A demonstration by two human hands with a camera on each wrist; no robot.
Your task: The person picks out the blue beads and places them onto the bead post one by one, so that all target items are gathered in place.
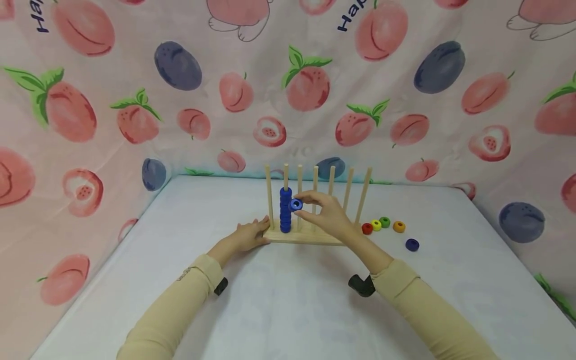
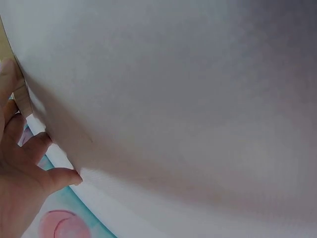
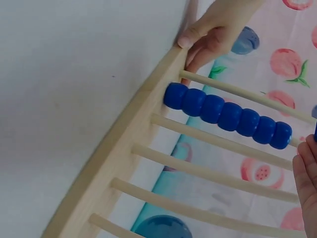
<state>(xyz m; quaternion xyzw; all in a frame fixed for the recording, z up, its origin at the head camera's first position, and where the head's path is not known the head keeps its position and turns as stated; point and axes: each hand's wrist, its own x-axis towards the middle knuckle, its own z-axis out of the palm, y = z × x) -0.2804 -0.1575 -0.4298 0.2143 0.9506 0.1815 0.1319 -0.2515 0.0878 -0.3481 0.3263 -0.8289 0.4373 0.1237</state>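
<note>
A wooden peg stand (image 1: 310,239) with several upright rods stands on the white table. Blue beads (image 1: 285,210) are stacked on its second rod from the left, leaving the rod's top bare. Between thumb and fingers, my right hand (image 1: 330,216) pinches another blue bead (image 1: 296,205), its hole showing, just right of the stack's upper part. My left hand (image 1: 249,236) grips the left end of the stand's base, thumb at the front edge and fingers behind, as the right wrist view shows. In the left wrist view, some fingers of the left hand (image 2: 25,168) spread past the base.
Right of the stand lie loose beads: red (image 1: 367,228), yellow (image 1: 376,225), green (image 1: 384,222), orange (image 1: 399,226) and dark blue (image 1: 412,244). A fruit-patterned cloth (image 1: 270,100) hangs behind the table. Black pieces (image 1: 361,285) show at both wrists.
</note>
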